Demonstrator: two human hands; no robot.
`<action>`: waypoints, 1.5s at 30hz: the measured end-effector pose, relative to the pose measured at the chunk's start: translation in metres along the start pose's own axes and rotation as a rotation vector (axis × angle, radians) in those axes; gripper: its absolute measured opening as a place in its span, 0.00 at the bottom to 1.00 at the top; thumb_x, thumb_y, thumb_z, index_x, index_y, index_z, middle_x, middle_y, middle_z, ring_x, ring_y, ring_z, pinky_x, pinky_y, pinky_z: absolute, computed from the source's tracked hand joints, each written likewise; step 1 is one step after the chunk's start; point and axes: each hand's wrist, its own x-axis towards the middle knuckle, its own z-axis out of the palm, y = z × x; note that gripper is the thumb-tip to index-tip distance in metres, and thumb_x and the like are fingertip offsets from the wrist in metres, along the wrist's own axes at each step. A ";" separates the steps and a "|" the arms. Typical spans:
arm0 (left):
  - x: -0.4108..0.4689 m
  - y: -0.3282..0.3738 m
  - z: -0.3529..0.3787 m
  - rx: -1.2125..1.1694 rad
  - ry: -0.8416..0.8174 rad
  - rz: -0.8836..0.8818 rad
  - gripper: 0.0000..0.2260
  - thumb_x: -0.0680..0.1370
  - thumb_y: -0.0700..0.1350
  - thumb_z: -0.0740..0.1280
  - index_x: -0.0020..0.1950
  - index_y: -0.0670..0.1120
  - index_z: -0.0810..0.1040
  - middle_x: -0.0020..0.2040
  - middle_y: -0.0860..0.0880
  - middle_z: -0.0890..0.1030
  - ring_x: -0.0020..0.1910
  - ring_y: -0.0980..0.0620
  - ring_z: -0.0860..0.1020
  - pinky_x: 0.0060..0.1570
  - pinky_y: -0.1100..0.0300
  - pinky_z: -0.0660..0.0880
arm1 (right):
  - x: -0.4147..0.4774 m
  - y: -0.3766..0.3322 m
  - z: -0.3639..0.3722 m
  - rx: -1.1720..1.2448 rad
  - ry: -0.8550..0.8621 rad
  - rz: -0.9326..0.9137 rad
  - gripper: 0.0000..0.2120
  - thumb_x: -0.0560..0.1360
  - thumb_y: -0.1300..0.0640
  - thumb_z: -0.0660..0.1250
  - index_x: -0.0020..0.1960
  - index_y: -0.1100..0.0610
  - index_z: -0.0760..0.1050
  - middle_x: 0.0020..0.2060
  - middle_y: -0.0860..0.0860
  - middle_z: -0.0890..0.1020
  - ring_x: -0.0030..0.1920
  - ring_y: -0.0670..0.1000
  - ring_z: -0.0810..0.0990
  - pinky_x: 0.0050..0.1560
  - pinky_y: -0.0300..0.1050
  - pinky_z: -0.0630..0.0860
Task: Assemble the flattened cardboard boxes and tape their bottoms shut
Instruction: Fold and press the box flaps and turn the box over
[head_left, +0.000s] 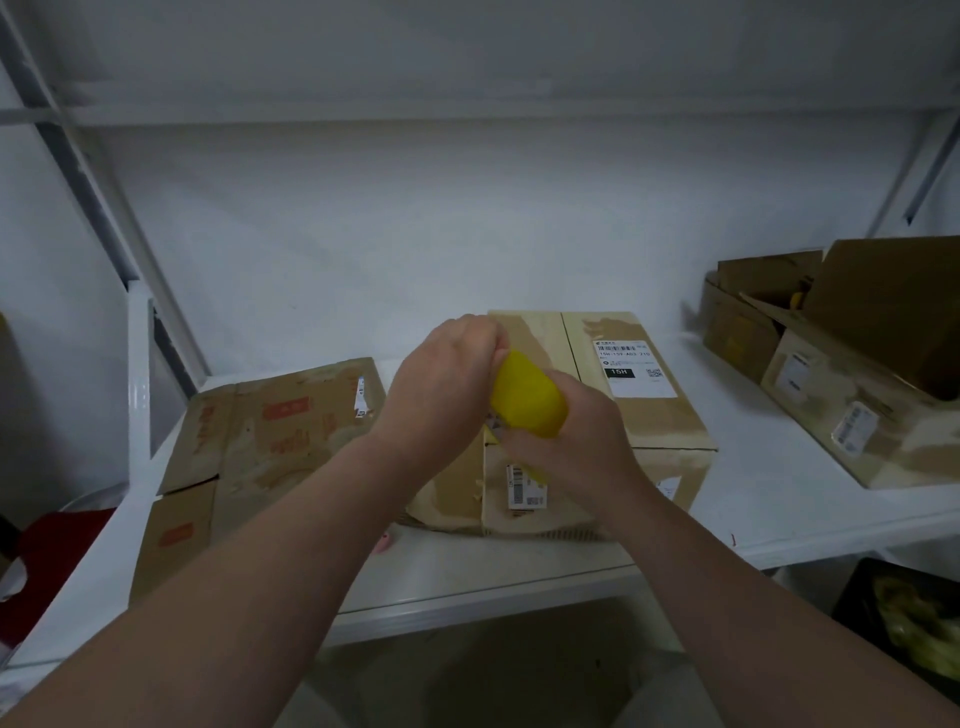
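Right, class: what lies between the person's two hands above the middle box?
A yellow roll, likely tape, gripped by the left hand and the right hand over the middle box, as the head view shows.

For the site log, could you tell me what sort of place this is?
Probably a packing storeroom: white metal shelving, used cardboard boxes bearing shipping labels, and a yellow tape roll gripped in the right hand.

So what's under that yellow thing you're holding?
The assembled cardboard box, with a white label on top. The left hand, right hand and yellow tape roll cover its middle, so tape there cannot be seen.
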 end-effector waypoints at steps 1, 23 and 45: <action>0.002 0.003 0.000 -0.008 -0.004 0.014 0.08 0.78 0.41 0.59 0.44 0.41 0.75 0.39 0.46 0.76 0.37 0.51 0.69 0.35 0.58 0.66 | 0.002 -0.001 -0.003 0.008 -0.008 0.015 0.12 0.66 0.57 0.75 0.40 0.46 0.73 0.32 0.44 0.78 0.32 0.42 0.75 0.30 0.35 0.68; 0.035 -0.011 -0.031 -0.164 -0.358 -0.290 0.13 0.75 0.35 0.64 0.53 0.52 0.77 0.44 0.48 0.83 0.38 0.48 0.81 0.33 0.62 0.76 | 0.004 -0.013 -0.011 0.009 -0.033 0.040 0.14 0.68 0.58 0.73 0.38 0.45 0.69 0.34 0.42 0.75 0.33 0.40 0.74 0.32 0.32 0.71; 0.028 -0.018 -0.008 0.013 -0.469 -0.196 0.09 0.83 0.42 0.53 0.49 0.41 0.71 0.38 0.48 0.70 0.39 0.50 0.68 0.35 0.61 0.61 | 0.011 -0.007 -0.009 -0.065 -0.089 0.054 0.11 0.58 0.48 0.67 0.39 0.47 0.71 0.34 0.43 0.77 0.33 0.41 0.75 0.29 0.33 0.68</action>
